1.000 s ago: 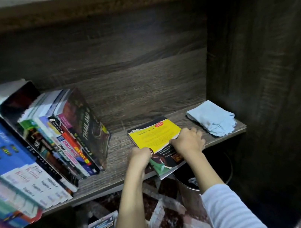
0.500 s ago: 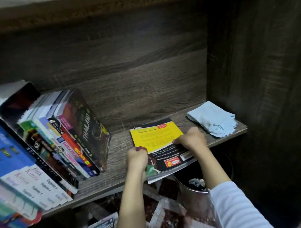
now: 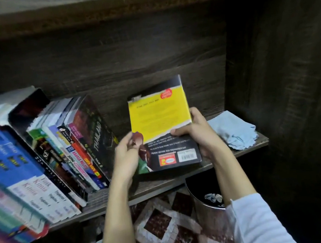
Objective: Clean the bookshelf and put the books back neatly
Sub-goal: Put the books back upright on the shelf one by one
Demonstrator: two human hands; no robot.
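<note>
Inside a dark wood bookshelf (image 3: 102,46). On the left of the shelf board (image 3: 165,185), a row of books (image 3: 56,157), spines outward, all leaning to the left. Outermost on the right of the row, a dark one lettered THAILAND (image 3: 98,139). At the far right of the board, close to the side panel (image 3: 285,82), a crumpled pale blue cloth (image 3: 232,131). Below the board's front edge, a dark round bin (image 3: 198,201) with something pale inside, and a patterned rug (image 3: 163,227) in red-brown and cream. Between the row and the cloth, bare board, crossed at its front edge only by the two forearms.

Over that gap, a book with a yellow and black back cover (image 3: 160,117), tilted up toward the back of the bookshelf, barcode at the lower end. Cannot tell whether its bottom edge touches the board. Left grip (image 3: 127,157) clasping the lower left edge, thumb on the cover, just beside the THAILAND book. Right grip (image 3: 201,136) grasping the right edge, thumb laid across the cover below the yellow patch, fingers behind, near the cloth but apart from it.
</note>
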